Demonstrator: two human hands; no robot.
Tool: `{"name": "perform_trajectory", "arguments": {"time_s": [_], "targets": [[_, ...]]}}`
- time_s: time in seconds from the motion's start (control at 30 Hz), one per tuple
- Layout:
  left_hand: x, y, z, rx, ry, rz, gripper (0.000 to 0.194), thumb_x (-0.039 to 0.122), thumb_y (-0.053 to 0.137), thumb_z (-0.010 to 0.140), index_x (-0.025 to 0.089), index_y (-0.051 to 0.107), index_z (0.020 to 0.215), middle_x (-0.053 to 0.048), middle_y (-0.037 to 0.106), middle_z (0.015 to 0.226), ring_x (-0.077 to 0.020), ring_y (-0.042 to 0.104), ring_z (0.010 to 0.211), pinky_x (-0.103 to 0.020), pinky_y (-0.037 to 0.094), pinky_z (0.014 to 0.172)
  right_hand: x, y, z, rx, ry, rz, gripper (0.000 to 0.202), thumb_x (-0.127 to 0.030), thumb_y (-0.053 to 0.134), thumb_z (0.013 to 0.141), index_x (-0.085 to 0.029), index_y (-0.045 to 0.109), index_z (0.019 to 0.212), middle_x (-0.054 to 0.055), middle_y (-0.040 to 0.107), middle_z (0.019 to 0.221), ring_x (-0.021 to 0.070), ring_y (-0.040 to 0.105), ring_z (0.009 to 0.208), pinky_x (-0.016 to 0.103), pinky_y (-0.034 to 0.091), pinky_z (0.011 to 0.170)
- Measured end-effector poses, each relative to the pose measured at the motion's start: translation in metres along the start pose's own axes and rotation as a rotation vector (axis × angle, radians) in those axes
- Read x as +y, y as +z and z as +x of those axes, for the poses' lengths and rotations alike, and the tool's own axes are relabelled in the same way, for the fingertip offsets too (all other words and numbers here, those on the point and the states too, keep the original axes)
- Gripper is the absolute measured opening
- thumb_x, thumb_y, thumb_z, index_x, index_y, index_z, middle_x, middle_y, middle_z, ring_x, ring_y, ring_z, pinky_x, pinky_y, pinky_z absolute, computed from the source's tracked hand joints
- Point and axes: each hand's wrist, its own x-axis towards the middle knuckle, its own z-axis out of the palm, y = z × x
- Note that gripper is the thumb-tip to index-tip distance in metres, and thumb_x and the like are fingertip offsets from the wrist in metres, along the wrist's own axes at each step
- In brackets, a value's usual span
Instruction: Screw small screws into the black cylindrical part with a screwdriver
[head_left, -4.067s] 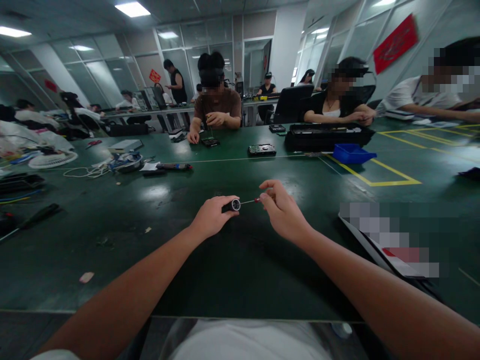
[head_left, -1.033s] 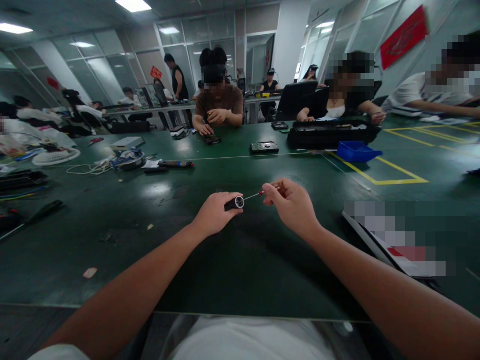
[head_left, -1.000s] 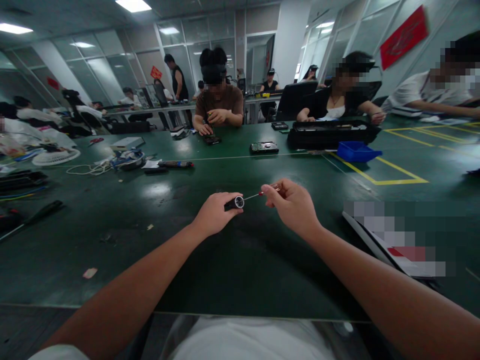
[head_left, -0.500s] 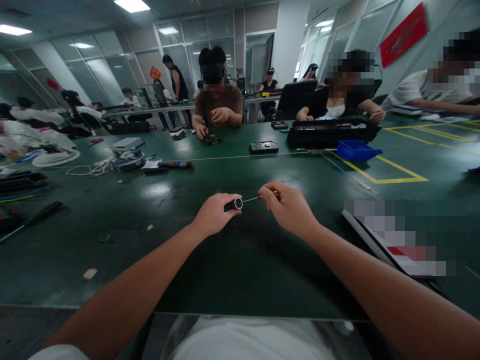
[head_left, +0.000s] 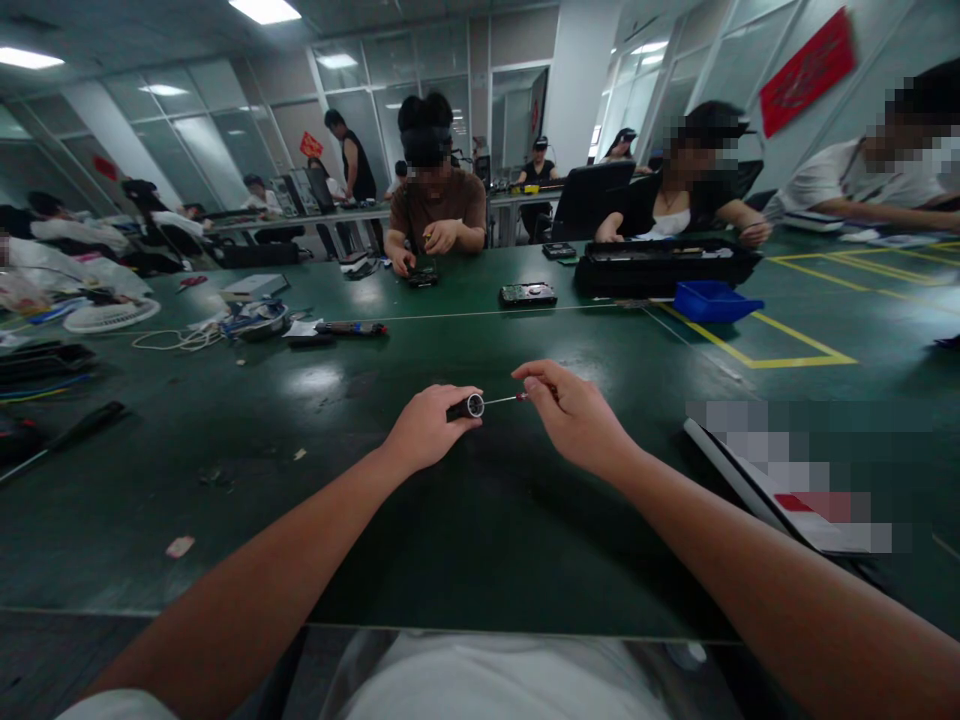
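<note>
A small black cylindrical part (head_left: 473, 406) with a pale ring at its end is gripped between the thumb and fingers of my left hand (head_left: 429, 428). To its right, my right hand (head_left: 574, 412) holds a thin screwdriver (head_left: 504, 400) by its red end, mostly hidden by the fingers. The metal shaft lies nearly level and its tip meets the ringed end of the black part. Both hands are above the green table (head_left: 480, 540).
On the right lies a white-topped flat object (head_left: 810, 510); beyond it is a blue tray (head_left: 712, 301). A circuit board (head_left: 528, 294), a pen-like tool (head_left: 352, 328) and cables (head_left: 255, 318) lie farther back. Across the table a person (head_left: 436, 205) handles a dark device.
The index finger of my right hand has lifted and stretched out a little above the screwdriver. My left hand and the black part have hardly moved.
</note>
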Motion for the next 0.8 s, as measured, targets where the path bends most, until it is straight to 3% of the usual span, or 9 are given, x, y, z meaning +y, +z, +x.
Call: {"name": "perform_trajectory", "arguments": {"time_s": [0.27,0.47,0.57,0.7,0.8], "targets": [[0.001,-0.001,0.000,0.001,-0.008,-0.001,0.035,0.027,0.072,0.085,0.026,0.068,0.120,-0.003,0.071,0.114,-0.0232,0.064,0.105,-0.040,0.048,0.095,-0.002,0.001,-0.002,0.006,0.066,0.065,0.029,-0.036,0.038,0.099,-0.021,0.059,0.113,0.005,0.069,0.084,0.0202,0.061,0.070,0.034,0.043,0.065],[0.003,-0.003,0.000,0.009,-0.053,-0.019,0.038,0.027,0.073,0.084,0.025,0.068,0.121,-0.005,0.071,0.117,-0.0239,0.064,0.107,-0.040,0.048,0.096,0.006,0.008,0.000,0.073,0.073,0.306,0.020,-0.037,0.055,0.091,-0.022,0.055,0.105,0.003,0.066,0.085,0.0198,0.063,0.077,0.036,0.050,0.073],[0.005,-0.004,0.000,-0.001,-0.017,-0.020,0.037,0.026,0.073,0.085,0.024,0.067,0.121,-0.005,0.071,0.116,-0.0232,0.064,0.107,-0.039,0.048,0.096,0.012,0.012,0.006,0.105,0.211,0.614,0.021,-0.041,0.058,0.090,-0.021,0.059,0.092,0.004,0.065,0.085,0.0190,0.064,0.078,0.038,0.054,0.079],[0.007,-0.004,0.001,-0.013,0.101,0.005,0.037,0.025,0.070,0.087,0.024,0.065,0.124,-0.004,0.070,0.119,-0.0220,0.062,0.109,-0.041,0.045,0.100,0.021,0.015,0.013,0.121,0.529,0.918,0.023,-0.040,0.053,0.092,-0.021,0.057,0.080,0.001,0.057,0.070,0.0153,0.057,0.060,0.038,0.057,0.070],[0.006,-0.004,0.001,-0.017,0.105,0.015,0.037,0.025,0.070,0.088,0.024,0.064,0.125,-0.003,0.070,0.119,-0.0221,0.062,0.110,-0.042,0.044,0.101,0.024,0.017,0.013,0.169,0.484,0.866,0.022,-0.042,0.055,0.091,-0.021,0.056,0.082,0.002,0.058,0.073,0.0154,0.058,0.062,0.036,0.057,0.069]]}}
